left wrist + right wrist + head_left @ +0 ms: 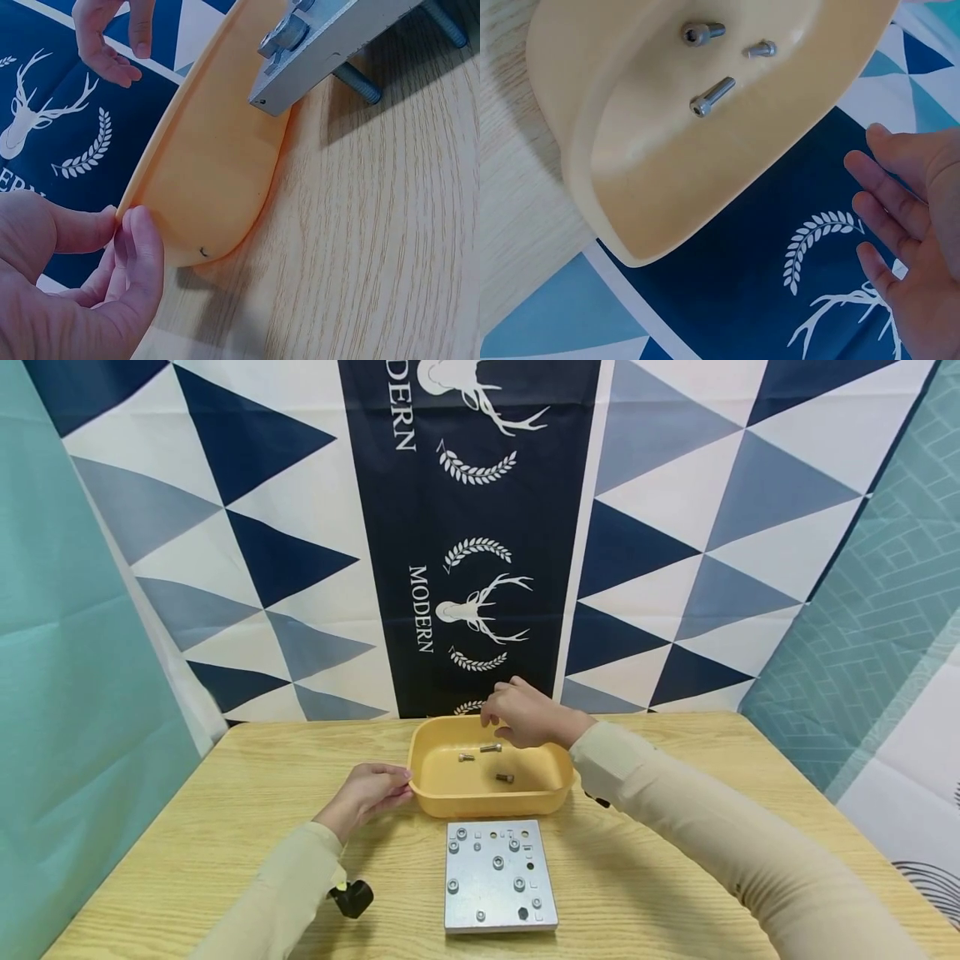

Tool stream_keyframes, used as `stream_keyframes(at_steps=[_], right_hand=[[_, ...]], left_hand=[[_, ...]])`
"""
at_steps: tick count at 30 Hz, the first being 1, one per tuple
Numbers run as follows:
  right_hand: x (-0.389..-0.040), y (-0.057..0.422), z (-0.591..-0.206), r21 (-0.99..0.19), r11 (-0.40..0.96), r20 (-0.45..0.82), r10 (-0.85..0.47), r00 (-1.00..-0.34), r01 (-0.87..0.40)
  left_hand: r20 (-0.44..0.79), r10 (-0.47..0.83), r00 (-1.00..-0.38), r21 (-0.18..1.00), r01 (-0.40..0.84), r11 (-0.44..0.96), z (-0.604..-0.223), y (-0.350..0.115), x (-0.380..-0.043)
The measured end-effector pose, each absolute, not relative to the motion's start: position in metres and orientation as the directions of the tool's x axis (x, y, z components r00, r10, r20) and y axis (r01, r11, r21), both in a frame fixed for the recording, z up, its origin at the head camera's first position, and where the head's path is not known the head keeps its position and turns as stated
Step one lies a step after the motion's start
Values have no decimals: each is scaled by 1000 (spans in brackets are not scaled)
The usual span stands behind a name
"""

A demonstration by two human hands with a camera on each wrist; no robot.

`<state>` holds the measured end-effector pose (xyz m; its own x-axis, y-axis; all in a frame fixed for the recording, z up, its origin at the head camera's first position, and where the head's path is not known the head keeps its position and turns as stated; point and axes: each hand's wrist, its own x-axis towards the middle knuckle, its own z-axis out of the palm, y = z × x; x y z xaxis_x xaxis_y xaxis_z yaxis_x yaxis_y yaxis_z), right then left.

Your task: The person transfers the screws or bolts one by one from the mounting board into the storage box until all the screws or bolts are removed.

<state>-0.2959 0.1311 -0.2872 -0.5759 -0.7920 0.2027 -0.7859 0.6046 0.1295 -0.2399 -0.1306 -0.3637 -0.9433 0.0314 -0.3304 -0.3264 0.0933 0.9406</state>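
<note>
A yellow plastic bin [491,807] stands on the wooden table, with three socket head bolts lying on its floor. The longest bolt [713,97] lies near one wall, a second bolt [703,33] and a smaller bolt [761,49] beside it. At the bin's left end, my left hand [372,789] pinches the rim between thumb and fingers. Over the bin's far right part hovers my right hand [522,714]; its fingers are relaxed, spread apart and hold nothing in the right wrist view. Nearer me is a metal plate [472,877] fitted with several bolts.
The metal plate sits raised on threaded bolt shanks [358,84] that poke out beneath it. Behind the bin hangs a patterned cloth [480,527] at the table's far edge. A teal cloth [90,652] hangs along the left side.
</note>
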Motion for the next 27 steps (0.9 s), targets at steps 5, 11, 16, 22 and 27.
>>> stream_keyframes(at_steps=[5, 11, 16, 22, 27], right_hand=[[-290, 129, -289, 137, 584, 193, -808, -556, -800], [-280, 123, -292, 135, 561, 173, -825, -538, -817], [-269, 119, -297, 141, 525, 182, -847, -499, -839], [-256, 116, -304, 127, 500, 195, -860, -472, -857], [-246, 112, -309, 133, 488, 184, -867, -462, -863]], left_hand=[[-327, 22, -945, 941, -324, 95, -365, -131, -240], [-326, 31, -945, 943, -322, 83, -366, -131, -242], [-326, 34, -945, 943, -322, 80, -365, -131, -241], [-328, 28, -944, 942, -325, 83, -365, -131, -240], [-331, 24, -943, 940, -328, 90, -366, -132, -240]])
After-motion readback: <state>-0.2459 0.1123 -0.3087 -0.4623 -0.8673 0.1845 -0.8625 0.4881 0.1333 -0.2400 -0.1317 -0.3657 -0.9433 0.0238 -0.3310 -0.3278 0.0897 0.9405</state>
